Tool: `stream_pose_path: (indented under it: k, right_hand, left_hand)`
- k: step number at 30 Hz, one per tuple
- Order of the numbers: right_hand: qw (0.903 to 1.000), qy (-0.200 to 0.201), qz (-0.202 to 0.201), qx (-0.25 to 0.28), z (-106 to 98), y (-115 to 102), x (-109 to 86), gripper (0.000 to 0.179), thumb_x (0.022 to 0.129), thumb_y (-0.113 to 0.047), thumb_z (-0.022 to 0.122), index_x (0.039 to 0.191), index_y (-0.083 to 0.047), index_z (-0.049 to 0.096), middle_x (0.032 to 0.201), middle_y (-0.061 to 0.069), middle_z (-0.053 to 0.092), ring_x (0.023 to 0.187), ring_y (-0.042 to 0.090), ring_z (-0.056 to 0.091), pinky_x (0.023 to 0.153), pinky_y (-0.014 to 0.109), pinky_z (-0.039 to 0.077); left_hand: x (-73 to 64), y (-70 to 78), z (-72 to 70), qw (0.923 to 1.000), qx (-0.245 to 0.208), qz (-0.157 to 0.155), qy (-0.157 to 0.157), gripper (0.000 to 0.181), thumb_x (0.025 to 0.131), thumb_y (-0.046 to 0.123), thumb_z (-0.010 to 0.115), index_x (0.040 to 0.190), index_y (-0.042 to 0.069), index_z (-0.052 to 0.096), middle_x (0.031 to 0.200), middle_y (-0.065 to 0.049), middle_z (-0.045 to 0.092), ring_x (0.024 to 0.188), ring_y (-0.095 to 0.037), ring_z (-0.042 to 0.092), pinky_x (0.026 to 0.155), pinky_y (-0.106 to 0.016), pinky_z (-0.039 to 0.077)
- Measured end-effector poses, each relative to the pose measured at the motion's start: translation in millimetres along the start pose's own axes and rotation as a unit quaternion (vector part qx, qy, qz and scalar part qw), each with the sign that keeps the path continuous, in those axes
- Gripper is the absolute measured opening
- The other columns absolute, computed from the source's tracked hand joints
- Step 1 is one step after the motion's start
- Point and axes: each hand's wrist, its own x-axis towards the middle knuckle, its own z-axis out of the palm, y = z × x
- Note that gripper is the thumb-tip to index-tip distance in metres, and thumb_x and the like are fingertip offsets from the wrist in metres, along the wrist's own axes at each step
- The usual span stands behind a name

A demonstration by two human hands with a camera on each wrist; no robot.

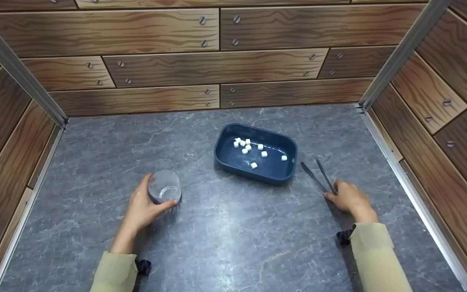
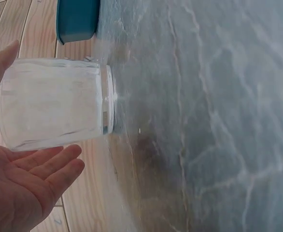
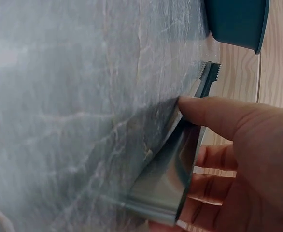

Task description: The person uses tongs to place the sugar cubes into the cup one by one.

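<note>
Left wrist view: left hand (image 2: pixel 28 183) is around a clear cup (image 2: pixel 52 104), thumb to one side, fingers extended along the other, palm showing. Cup stands on grey, pale-veined counter (image 2: pixel 223 106). Blue-green container (image 2: pixel 77 20), partly in view, sits apart from cup. Wood-plank panelling (image 2: pixel 81 198) runs behind

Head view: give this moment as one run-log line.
left hand: around clear cup | right hand: holds tongs, tips apart | white cubes: inside blue tray
</note>
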Motion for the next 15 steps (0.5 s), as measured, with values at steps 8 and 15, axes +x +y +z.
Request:
stream_pose_path:
  k: [8, 15]
  right_hand:
    - [1.0000, -0.006, -0.001, 0.001, -1.3, 2.0, -1.2, 0.038, 0.095, -0.040, 0.062, 0.092, -0.003, 0.054, 0.089, 0.019, 0.058, 0.079, 0.036, 0.055, 0.068, 0.054, 0.044]
    - [0.9998, 0.005, -0.001, 0.017, -1.5, 2.4, -3.1, 0.038, 0.094, -0.041, 0.064, 0.088, -0.005, 0.052, 0.083, 0.014, 0.056, 0.073, 0.031, 0.052, 0.064, 0.050, 0.042]
  left_hand:
    - [1.0, 0.8, 1.8, 0.9999, -0.014, -0.009, 0.004, 0.108, 0.070, 0.039, 0.089, 0.150, -0.001, 0.028, 0.143, -0.027, 0.044, 0.130, -0.043, 0.042, 0.105, -0.055, 0.035]
    - [1.3, 3.0, 2.4, 0.9995, -0.026, -0.019, 0.006, 0.099, 0.074, 0.033, 0.086, 0.148, -0.002, 0.030, 0.143, -0.027, 0.043, 0.129, -0.043, 0.043, 0.103, -0.057, 0.037]
